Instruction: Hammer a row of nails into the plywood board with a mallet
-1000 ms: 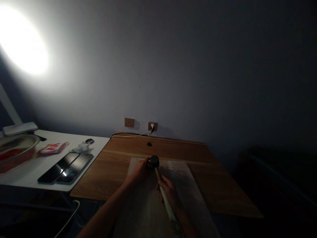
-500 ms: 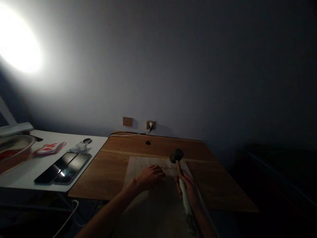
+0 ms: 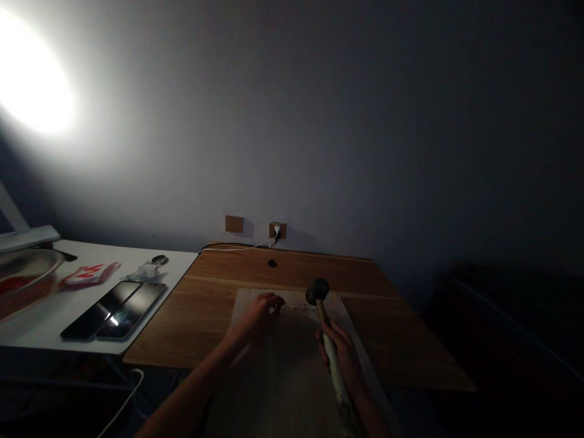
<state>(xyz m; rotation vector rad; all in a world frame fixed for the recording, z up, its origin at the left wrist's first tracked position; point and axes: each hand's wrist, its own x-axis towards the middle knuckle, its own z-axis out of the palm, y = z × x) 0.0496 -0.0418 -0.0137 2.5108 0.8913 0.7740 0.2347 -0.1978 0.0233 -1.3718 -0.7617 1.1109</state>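
Observation:
My right hand (image 3: 343, 350) is closed around the handle of a mallet (image 3: 318, 291) with a dark, round head. The mallet head is at the right end of a row of small upright nails (image 3: 294, 306); in this dim light I cannot tell whether it touches any. The nails stand near the far edge of a pale wooden board (image 3: 283, 377). My left hand (image 3: 261, 311) is at the left part of the row, its fingertips pinched together at a nail (image 3: 276, 308). The fingers partly hide that nail and cover the board to its left.
The board lies on a brown wooden table (image 3: 396, 328) against the wall. On a white table (image 3: 177, 267) at left are two phones (image 3: 132, 311), a red-and-white packet (image 3: 93, 275), a crumpled clear bag (image 3: 148, 271) and a clear bowl (image 3: 31, 277). A cable (image 3: 241, 247) runs to a wall socket (image 3: 277, 230).
The mallet first moved right, away from my left hand, then slightly back left. My left hand drew nearer over the board, then went back to the row with its fingers pinched.

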